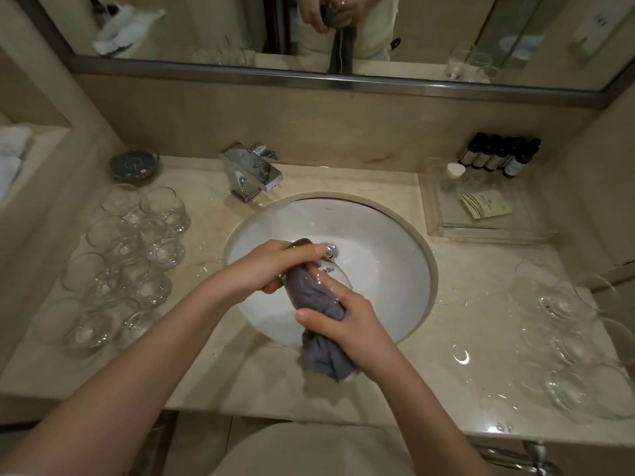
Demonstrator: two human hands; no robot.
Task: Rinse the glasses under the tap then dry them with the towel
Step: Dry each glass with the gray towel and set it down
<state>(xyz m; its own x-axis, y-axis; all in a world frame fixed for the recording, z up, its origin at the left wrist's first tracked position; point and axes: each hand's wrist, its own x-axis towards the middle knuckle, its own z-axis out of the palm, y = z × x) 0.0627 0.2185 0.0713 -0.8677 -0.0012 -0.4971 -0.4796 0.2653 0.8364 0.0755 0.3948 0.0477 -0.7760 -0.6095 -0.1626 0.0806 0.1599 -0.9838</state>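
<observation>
Glass (311,269) amid crowded tumblers (137,255)

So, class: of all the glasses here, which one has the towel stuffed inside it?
The glass held over the sink in the left hand; the right hand pushes the grey towel into it. The others stand empty on the counter.

My left hand (275,266): bare, no ring, no watch. My right hand (347,321): bare, nails short and unpainted. Both my forearms: uncovered to the frame's edge, no sleeve showing. My torso, below: a pale cream garment, plain, unmarked.
</observation>
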